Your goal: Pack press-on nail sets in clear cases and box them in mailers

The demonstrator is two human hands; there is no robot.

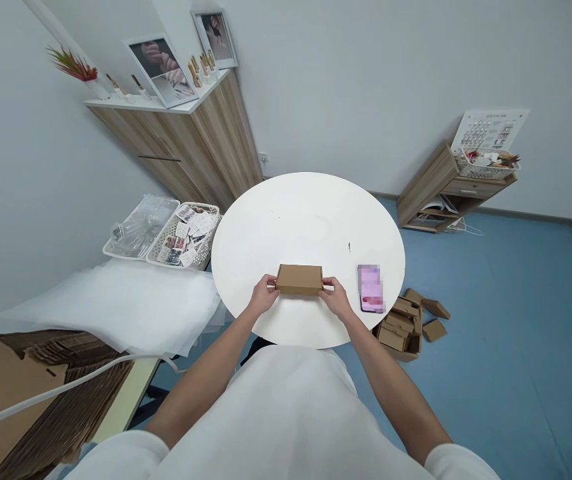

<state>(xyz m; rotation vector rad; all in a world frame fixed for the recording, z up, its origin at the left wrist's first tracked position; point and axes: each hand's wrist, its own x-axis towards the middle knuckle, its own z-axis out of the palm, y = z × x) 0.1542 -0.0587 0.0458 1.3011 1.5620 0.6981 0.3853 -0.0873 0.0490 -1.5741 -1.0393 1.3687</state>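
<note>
A small brown cardboard box, its lid closed, is at the near side of the round white table. My left hand grips the box's left end, fingers and thumb closed on its edge. At the opposite end, my right hand holds it the same way. Whether the box rests on the tabletop or is slightly raised, I cannot tell. A phone with a pink, blurred screen lies on the table to the right of my right hand.
Left of the table stand a white basket of cards, a basket of clear bags, white translucent sheets and stacked flat cardboard. Small cardboard boxes lie on the floor at right. A wooden cabinet stands behind.
</note>
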